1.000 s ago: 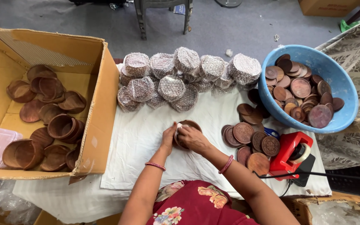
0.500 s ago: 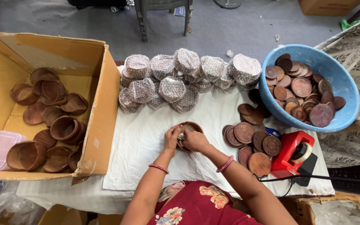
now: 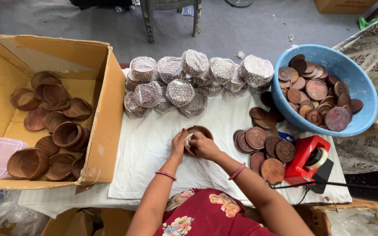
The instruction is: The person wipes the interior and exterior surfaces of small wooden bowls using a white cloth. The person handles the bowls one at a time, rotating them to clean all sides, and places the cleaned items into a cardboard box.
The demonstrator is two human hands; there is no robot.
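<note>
Wooden bowl (image 3: pixel 199 133) on white cloth (image 3: pixel 145 148) at table centre. Left hand (image 3: pixel 179 143) fingers grip its left rim; right hand (image 3: pixel 203 146) fingers press a white pad (image 3: pixel 189 139) inside.

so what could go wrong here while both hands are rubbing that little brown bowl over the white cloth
The brown bowl is pinched between the left hand and right hand above the table, so it might slip. The right forearm lies close to the loose brown discs; a wide elbow move could scatter them. The red tape dispenser sits near the table edge with a black cord that could snag.
</note>
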